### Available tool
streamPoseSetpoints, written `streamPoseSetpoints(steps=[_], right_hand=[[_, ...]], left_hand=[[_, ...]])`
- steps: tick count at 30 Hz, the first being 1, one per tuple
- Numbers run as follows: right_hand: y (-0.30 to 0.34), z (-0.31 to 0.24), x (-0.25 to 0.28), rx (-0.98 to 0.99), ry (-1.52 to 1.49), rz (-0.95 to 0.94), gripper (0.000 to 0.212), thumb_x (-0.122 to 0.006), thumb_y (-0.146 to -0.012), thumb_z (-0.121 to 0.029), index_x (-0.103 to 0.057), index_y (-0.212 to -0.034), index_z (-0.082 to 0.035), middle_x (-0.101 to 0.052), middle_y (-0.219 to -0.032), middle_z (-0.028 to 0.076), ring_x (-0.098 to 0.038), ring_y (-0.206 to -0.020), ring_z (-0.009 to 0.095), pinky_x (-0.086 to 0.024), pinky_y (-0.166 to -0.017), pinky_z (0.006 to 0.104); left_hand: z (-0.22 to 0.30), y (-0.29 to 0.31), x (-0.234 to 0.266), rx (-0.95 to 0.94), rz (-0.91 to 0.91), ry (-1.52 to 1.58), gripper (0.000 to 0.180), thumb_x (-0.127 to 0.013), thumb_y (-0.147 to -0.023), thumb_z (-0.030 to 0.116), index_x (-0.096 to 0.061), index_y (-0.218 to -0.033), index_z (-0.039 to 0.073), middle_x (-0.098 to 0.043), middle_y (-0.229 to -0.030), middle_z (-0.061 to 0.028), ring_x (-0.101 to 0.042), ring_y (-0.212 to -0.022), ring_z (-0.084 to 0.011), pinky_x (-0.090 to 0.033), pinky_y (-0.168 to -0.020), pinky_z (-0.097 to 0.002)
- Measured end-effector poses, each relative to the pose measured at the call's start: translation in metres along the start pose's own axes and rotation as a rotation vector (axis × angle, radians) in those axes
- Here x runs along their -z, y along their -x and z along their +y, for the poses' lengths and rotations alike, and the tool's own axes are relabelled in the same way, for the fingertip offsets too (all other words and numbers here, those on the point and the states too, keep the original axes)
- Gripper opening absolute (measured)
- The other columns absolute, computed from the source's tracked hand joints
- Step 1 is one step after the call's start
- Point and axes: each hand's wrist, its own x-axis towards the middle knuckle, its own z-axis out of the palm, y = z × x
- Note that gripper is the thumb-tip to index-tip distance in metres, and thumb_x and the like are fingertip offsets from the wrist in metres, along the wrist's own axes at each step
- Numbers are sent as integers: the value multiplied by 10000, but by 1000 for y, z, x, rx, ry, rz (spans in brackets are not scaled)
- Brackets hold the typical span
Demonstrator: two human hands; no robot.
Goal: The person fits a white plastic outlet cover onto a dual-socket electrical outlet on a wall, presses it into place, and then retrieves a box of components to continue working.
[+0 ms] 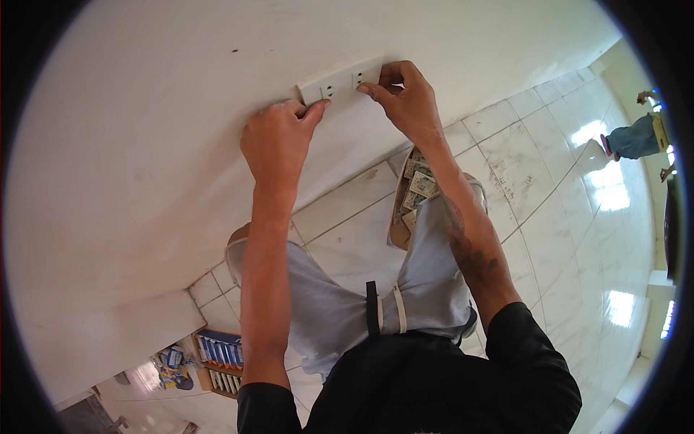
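Observation:
A long white socket plate [343, 81] with two outlets sits against the pale wall, slightly tilted in view. My left hand [277, 141] grips its left end, the thumb lying on the front by one outlet and the other fingers curled at the edge. At the right end my right hand [408, 101] is closed on the plate, its thumb pressed near the second outlet and its fingers bent around the end. The back of the plate is hidden, so I cannot tell how closely it meets the wall.
Between my knees and the wall, an open cardboard box [399, 235] on the tiled floor holds several small electrical parts. A box of blue packets [220, 350] and loose packaging [172, 367] lie at lower left. Another person [636, 139] is at the far right.

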Motion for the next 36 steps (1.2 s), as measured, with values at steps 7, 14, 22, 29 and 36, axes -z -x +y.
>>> streamPoseSetpoints(steps=[7, 14, 22, 29, 36], right_hand=[[0, -8, 4, 43, -11, 2, 339, -771, -913, -234, -665, -1075, 44, -696, -1058, 145, -691, -883, 240, -563, -823, 363], [1, -5, 10, 11, -34, 15, 228, -664, -981, -175, -710, -1077, 26, -719, -1031, 153, -716, -916, 259, -564, -851, 358], [-9, 1, 4, 109, -40, 61, 290, -702, -972, -265, -719, -998, 23, -726, -882, 144, -695, -781, 227, -552, -720, 332], [-29, -4, 12, -158, -30, -65, 389, -701, -988, -375, -723, -953, 13, -729, -846, 80, -698, -798, 135, -580, -738, 277], [-26, 5, 10, -131, -148, -67, 475, -700, -975, -423, -705, -1023, 50, -734, -908, 133, -722, -802, 168, -586, -761, 294]], left_hand=[[-1, -1, -7, -14, 77, 61, 493, -788, -851, 460, -627, -600, 68, -573, -540, -105, -532, -482, -315, -430, -479, -411], [7, 30, -16, -28, 249, 473, 228, -733, -931, 179, -716, -1066, -4, -731, -952, -136, -736, -905, -269, -577, -774, -356], [7, 32, -22, -91, 266, 623, 270, -712, -925, 68, -683, -1161, -61, -731, -1043, -158, -743, -938, -254, -606, -844, -342], [6, 18, -7, 43, 154, 625, 233, -706, -939, 113, -710, -1116, -40, -753, -922, -127, -744, -788, -195, -578, -761, -296], [-15, 30, -31, 61, 125, 890, 219, -622, -954, 65, -702, -1137, -26, -731, -1027, -162, -733, -906, -234, -576, -812, -334]])
